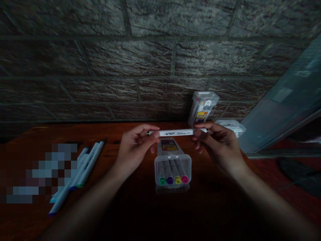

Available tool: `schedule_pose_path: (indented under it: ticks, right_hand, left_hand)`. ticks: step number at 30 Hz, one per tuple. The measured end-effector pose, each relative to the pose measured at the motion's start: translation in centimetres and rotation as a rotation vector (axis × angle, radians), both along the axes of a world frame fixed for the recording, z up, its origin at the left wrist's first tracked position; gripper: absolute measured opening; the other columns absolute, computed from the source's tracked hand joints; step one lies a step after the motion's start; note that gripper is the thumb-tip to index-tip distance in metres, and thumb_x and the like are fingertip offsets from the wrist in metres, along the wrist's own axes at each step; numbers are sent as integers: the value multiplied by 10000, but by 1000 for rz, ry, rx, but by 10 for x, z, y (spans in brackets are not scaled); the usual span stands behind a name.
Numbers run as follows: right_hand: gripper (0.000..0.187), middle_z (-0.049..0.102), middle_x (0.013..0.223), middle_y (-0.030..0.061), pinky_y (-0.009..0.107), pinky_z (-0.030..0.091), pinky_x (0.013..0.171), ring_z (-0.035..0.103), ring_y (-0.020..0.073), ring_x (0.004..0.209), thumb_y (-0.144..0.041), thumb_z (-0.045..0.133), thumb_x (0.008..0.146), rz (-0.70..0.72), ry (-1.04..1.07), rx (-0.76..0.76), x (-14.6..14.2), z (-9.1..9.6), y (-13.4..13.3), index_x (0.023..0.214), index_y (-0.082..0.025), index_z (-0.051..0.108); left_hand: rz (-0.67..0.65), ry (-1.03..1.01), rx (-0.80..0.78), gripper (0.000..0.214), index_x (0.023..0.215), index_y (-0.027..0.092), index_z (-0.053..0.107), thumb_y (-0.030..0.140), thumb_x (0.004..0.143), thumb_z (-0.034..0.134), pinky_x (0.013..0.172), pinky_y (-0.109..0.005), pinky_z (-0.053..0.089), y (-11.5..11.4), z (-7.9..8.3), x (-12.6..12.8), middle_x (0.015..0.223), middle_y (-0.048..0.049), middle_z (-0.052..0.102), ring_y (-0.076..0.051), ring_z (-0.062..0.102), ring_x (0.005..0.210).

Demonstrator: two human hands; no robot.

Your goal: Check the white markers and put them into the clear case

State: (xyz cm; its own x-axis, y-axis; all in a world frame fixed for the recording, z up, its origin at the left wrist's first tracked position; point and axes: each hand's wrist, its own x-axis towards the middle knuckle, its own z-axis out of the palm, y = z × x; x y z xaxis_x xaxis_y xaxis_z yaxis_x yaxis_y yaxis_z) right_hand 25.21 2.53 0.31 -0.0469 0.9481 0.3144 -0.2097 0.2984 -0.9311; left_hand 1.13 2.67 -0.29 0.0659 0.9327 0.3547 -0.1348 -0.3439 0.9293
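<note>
Marker [178,133], white, held dead level between both hands, up in the air and just above the table [30,137]. The left hand [135,147] pinches the marker's left end between thumb and fingertips, with the other fingers curled in. The right hand [218,144] grips the opposite end the same way, thumb underneath and fingers over the top. Directly below the marker, a clear plastic case [157,167] lies on the table with its open mouth toward the camera. Four markers [173,174] sit side by side inside, showing caps in green, purple, yellow and pink from left to right. Beyond the right hand, a second clear case [202,108] stands upright against the brick wall [100,60], with markers inside and a yellow label low on its front. Just to its right, a third case [232,127] lies flat, partly hidden behind the right hand's knuckles. Over on the left side of the table, well apart from the hands, several loose markers [85,167] lie in a rough bundle, angled toward the near left corner. A glass panel [283,110] leans in along the right edge. The light is dim, and the print on the held marker is too small to read.
</note>
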Motion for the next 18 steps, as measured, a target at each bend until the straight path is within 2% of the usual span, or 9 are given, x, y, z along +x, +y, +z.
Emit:
schedule_pose_path:
  ticks: [6,18]
  right_hand:
    - [218,730,663,2,178,531,413,640,100,473,-273,913,766,-22,-76,24,-2,-3,1,910,-196,768]
    - [212,782,721,35,227,554,424,678,134,480,-332,881,804,-1,-62,21,-2,1,-2,917,-200,758]
  left_hand:
    - [69,144,36,176,942,170,736,268,830,829,468,-192,444,1,-2,-2,672,21,690,-81,579,499]
    - [66,119,9,167,918,172,742,275,821,831,462,-196,454,-1,2,0,646,20,680,-88,569,491]
